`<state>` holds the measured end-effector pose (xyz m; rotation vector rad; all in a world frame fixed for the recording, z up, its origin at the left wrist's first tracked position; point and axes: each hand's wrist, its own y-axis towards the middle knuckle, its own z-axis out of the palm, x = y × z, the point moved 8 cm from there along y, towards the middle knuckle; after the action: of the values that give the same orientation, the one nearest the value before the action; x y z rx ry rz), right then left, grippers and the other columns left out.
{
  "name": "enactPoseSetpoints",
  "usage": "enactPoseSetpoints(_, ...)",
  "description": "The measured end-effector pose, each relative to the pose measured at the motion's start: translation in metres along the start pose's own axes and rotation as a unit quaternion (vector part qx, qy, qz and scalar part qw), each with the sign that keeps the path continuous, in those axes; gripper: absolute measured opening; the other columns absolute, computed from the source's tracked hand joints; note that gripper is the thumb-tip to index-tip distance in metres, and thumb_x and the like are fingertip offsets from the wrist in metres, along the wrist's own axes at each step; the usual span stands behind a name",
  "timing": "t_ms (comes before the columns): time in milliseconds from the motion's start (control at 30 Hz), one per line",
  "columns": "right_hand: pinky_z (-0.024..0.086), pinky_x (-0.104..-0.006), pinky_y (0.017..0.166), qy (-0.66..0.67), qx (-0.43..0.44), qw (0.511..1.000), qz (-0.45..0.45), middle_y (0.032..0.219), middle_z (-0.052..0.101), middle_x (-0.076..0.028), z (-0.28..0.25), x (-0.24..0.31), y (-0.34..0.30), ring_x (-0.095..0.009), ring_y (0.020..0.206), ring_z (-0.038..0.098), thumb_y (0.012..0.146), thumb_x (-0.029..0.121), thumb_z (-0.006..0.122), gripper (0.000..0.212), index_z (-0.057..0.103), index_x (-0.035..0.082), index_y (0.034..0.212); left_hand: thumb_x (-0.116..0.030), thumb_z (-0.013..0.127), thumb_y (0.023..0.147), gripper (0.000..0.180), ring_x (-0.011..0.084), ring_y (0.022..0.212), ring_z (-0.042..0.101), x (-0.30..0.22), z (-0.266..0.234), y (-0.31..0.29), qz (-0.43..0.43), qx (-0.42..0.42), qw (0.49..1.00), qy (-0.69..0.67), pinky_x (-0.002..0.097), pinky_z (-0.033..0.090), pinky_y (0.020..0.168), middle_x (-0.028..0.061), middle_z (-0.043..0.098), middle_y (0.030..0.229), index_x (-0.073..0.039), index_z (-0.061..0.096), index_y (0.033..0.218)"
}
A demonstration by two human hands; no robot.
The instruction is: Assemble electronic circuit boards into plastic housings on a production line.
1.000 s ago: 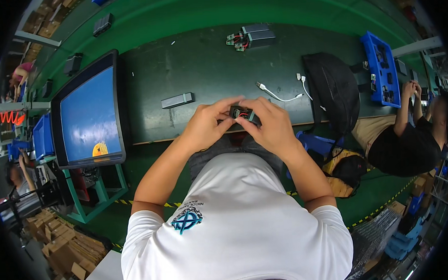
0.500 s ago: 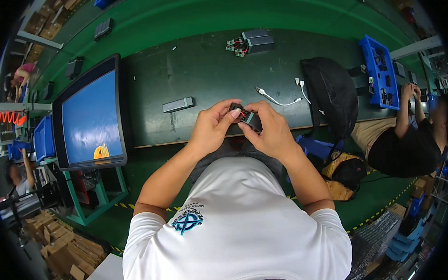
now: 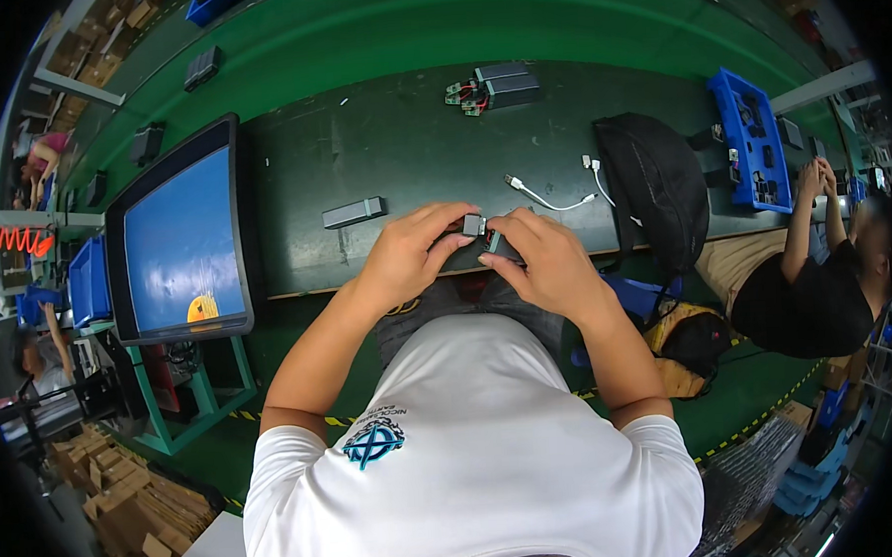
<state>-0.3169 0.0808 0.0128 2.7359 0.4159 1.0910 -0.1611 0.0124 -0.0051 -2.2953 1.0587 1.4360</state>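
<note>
Close to the table's front edge, my two hands meet over a small electronic unit. My left hand [image 3: 405, 250] is closed, thumb and fingers pinching a small dark piece with a pale grey face [image 3: 475, 224]. In my right hand [image 3: 550, 259] is a dark grey battery pack [image 3: 504, 246] with a lighter band near its end, mostly covered by the fingers. A bit of red shows in the narrow space between the two parts. Left of my hands, a similar grey battery pack [image 3: 355, 213] lies on the green table [image 3: 306, 260].
Two grey packs [image 3: 507, 85] with red wires and small boards lie toward the back. White cables [image 3: 552, 199] rest beside a black bag [image 3: 656, 190]. A blue tray [image 3: 752, 141] of parts is at right, near a co-worker [image 3: 805, 283]. A monitor [image 3: 182, 235] stands left.
My left hand has turned the small piece so its pale grey face shows. Less of the red wiring and of the pack in my right hand is visible now.
</note>
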Motion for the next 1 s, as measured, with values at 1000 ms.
enactPoseSetpoints(1000, 0.057, -0.0411, 0.062, -0.157, -0.007, 0.987, -0.043, 0.088, 0.059, -0.009, 0.001, 0.005, 0.012, -0.028, 0.075, 0.071, 0.069, 0.018, 0.092, 0.043, 0.056, 0.008, 0.092, -0.003, 0.078, 0.090, 0.039, 0.0342, 0.101, 0.072, -0.012, 0.005, 0.001, 0.049, 0.028, 0.998, 0.032, 0.0392, 0.058, 0.088, 0.0171, 0.075, 0.116, 0.000, 0.070, 0.128)
